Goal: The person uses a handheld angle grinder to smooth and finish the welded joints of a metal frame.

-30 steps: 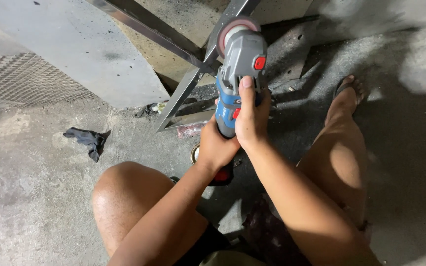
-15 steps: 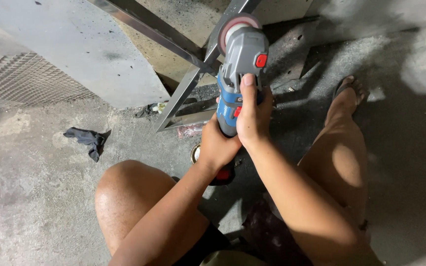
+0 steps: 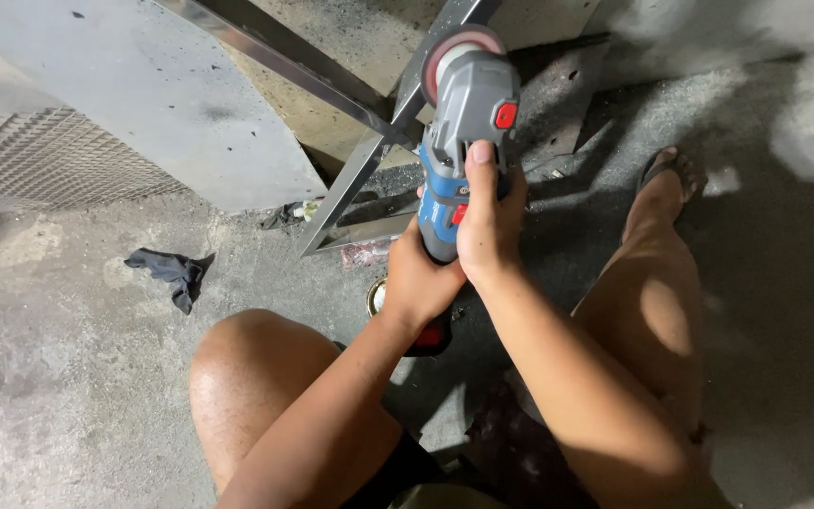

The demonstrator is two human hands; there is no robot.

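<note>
Both hands are gripping the grey-and-blue angle grinder [image 3: 463, 141], right hand [image 3: 490, 221] with fingers closed round the body, left hand [image 3: 418, 283] clasping the rear for steadiness, its disc sitting against the metal frame [image 3: 350, 179] on the concrete floor [image 3: 68, 377].

No signs or screens anywhere. Only a small dark oval label [image 3: 464, 189] on the blue body of the grinder [image 3: 463, 141], partly hidden by fingers of the right hand [image 3: 487, 226]. Below it, a small red patch [image 3: 460, 214], perhaps a sticker; cannot tell. No packages in view.
</note>
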